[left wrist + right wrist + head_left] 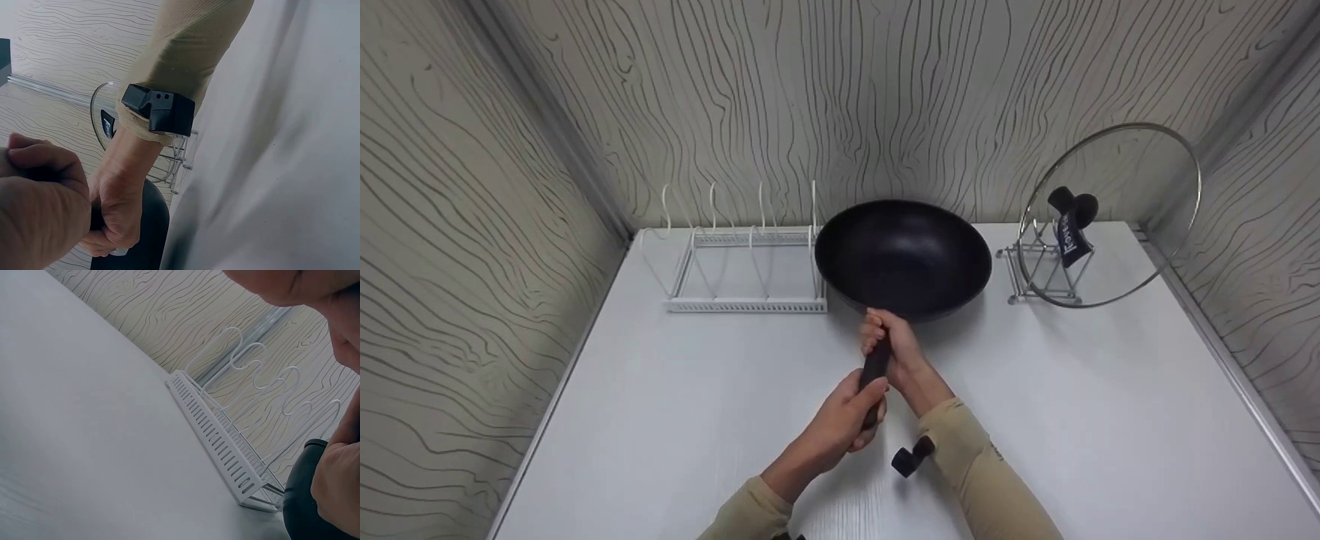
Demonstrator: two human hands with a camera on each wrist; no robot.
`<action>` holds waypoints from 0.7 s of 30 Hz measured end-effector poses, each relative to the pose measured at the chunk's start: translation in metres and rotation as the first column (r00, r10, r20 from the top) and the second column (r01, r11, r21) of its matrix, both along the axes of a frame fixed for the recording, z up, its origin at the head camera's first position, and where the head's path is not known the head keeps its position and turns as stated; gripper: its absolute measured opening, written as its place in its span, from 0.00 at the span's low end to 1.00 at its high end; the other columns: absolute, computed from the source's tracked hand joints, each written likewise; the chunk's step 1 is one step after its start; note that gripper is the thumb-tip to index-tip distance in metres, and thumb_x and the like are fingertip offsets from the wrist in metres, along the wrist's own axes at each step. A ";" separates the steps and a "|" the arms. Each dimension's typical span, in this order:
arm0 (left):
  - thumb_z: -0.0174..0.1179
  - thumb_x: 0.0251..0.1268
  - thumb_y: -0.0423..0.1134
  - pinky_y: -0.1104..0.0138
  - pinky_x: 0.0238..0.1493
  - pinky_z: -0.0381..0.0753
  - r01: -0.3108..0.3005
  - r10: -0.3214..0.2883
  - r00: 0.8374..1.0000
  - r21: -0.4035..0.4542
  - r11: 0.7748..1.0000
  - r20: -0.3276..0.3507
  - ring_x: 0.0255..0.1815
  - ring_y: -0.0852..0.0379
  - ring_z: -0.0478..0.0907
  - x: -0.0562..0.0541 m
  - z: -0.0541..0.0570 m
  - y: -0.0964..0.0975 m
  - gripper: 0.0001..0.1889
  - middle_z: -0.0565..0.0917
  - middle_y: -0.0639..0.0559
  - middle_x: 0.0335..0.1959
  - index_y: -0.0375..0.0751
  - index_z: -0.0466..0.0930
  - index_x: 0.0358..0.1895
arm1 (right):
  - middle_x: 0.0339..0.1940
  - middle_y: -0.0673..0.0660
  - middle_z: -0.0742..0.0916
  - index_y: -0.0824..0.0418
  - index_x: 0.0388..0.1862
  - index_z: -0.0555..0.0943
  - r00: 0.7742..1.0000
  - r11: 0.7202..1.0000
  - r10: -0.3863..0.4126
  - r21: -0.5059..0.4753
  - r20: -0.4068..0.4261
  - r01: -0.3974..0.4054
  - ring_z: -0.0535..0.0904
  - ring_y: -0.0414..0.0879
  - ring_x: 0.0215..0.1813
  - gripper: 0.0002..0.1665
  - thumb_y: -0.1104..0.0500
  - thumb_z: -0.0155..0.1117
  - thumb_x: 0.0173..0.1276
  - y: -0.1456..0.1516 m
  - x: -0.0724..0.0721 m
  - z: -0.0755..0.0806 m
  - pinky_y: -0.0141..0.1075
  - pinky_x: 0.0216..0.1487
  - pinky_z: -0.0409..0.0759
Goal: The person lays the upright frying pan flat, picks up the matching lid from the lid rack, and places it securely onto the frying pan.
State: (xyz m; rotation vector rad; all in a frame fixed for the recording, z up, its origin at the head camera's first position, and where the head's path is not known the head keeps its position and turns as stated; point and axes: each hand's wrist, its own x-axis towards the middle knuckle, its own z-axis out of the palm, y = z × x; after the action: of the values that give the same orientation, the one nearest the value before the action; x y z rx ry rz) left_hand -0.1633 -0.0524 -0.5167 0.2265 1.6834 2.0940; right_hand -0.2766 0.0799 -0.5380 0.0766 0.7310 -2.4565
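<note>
The wok (904, 255) was held far of the left hand (844, 416) and right hand (898, 351) (nearer it), both curled round its near-pointing handle (875, 366)

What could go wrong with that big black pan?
The pan looks very close to the white rack, so it might bump it. I can't tell if they touch.

The left hand and right hand both grip the handle; if they slip, the pan could tip.

The lid sticks out past its small stand, so a knock might topple it.
</note>
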 end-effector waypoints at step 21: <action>0.52 0.83 0.48 0.74 0.11 0.57 -0.018 0.018 0.999 -0.001 1.000 0.028 0.10 0.67 0.59 -0.002 -0.004 0.001 0.15 0.72 0.56 0.23 0.37 0.66 0.48 | 0.13 0.45 0.71 0.55 0.19 0.68 0.999 1.000 -0.014 0.011 0.044 0.014 0.72 0.37 0.15 0.29 0.59 0.38 0.86 -0.001 0.000 -0.003 0.27 0.22 0.74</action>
State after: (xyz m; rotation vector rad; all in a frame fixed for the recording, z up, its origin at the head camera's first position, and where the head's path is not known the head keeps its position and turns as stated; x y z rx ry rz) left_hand -0.1652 -0.0518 -0.5205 0.1818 1.6754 2.0998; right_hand -0.2770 0.0791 -0.5411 0.1395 0.7266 -2.4563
